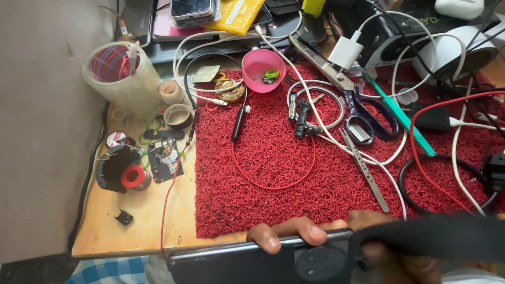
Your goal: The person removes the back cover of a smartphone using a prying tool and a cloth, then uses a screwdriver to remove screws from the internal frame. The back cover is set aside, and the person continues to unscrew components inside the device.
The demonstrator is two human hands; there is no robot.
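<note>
Down at the near edge, the left hand (286,234) curls its fingers over a dark phone (258,263), back upward, while the right hand (392,252) pinches a black strap (447,236). Steadier with the phone resting on the red mat (273,173); tweezers (364,169) lie near.

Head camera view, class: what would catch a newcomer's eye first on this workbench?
The red looped mat fills the middle of the wooden table, strewn with cables, with big dark-handled scissors lying upper right. A pink bowl stands at its top edge. At the bottom edge, the left hand grips a dark phone, and the right hand holds a black strap.
</note>
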